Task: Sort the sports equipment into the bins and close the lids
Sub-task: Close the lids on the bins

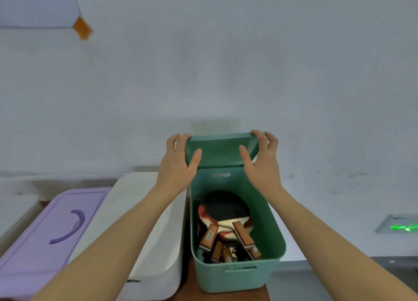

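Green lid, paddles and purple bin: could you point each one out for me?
green lid (218, 151): head view, on its underside between the hands.
paddles (224, 210): head view, on the top paddle's black rubber face.
purple bin (40, 244): head view, on its closed lid's flat top.

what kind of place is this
Probably a storage corner of a room: lidded plastic bins, a purple bin, a white bin and a green bin of table tennis paddles, line a plain white wall.

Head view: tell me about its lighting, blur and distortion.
Head view: soft, even light, no glare; a faint shadow on the wall behind the green lid. The whole frame is slightly soft. Wide-angle stretch splays the forearms and the purple bin towards the edges. A green light smears at the right.
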Motion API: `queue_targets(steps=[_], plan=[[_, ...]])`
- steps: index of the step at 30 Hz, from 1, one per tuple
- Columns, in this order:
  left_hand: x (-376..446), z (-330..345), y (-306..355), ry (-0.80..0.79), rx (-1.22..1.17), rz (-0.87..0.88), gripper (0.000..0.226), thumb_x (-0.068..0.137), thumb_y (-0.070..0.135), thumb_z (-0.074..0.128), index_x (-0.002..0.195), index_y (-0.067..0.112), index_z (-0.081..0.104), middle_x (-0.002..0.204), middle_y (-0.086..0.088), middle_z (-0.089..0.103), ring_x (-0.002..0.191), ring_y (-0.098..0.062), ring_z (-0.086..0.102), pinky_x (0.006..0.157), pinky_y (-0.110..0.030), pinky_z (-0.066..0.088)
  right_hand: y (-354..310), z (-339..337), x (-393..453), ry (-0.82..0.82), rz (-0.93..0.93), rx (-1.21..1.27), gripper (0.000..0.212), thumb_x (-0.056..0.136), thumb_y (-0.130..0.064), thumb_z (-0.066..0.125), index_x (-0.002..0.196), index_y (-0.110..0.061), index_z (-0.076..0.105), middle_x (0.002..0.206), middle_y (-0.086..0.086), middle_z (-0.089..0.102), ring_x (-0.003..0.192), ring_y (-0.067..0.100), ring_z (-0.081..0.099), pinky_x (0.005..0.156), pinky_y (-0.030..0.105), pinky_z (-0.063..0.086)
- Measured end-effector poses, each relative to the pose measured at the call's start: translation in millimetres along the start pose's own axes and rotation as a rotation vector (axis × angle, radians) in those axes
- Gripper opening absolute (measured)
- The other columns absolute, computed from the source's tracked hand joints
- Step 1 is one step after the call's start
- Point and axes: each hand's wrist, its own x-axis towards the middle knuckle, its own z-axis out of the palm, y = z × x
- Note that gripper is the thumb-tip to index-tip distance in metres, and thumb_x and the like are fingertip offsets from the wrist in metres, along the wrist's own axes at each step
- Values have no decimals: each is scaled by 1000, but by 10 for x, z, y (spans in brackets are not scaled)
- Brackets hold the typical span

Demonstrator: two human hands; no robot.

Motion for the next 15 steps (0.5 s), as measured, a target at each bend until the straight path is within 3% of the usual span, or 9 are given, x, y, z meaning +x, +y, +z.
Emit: queue_targets(steps=[3, 5, 8, 11, 15], plan=[[-373, -8, -28, -32, -7, -2, 39, 93, 42, 46, 124, 20, 38, 128, 1, 40, 95, -18, 54, 80, -31, 46, 8, -46, -350, -17, 13, -45, 38, 84, -55, 48, 115, -36, 37, 128, -2, 30, 101, 25, 52, 75, 44, 52], [-585, 10, -54, -60, -10, -11, 41, 93, 40, 47, 126, 18, 39, 124, 1, 45, 102, -16, 52, 83, -27, 42, 54, -61, -582, -17, 8, -93, 41, 83, -58, 47, 112, -30, 39, 124, 1, 35, 104, 24, 49, 83, 50, 48], [-848, 40, -104, -101, -19, 24, 43, 93, 43, 49, 126, 16, 49, 124, 0, 49, 108, -17, 51, 90, -30, 43, 127, -99, -898, -45, 3, -180, 48, 83, -58, 43, 109, -18, 43, 125, 8, 44, 121, 24, 40, 106, 63, 23], [-1113, 114, -164, -118, -28, 75, 52, 84, 52, 46, 110, 11, 64, 118, -3, 60, 105, -19, 57, 90, -30, 44, 242, -193, -1190, -116, 25, -259, 55, 84, -62, 41, 113, -16, 45, 133, 13, 44, 135, 23, 30, 111, 58, 0], [-1503, 245, -250, -138, -55, 85, 50, 80, 50, 54, 103, 9, 70, 114, -6, 65, 103, -17, 60, 93, -25, 44, 421, -329, -1583, -178, -23, -312, 55, 84, -59, 47, 117, -15, 52, 135, 19, 45, 135, 24, 33, 114, 50, -8]])
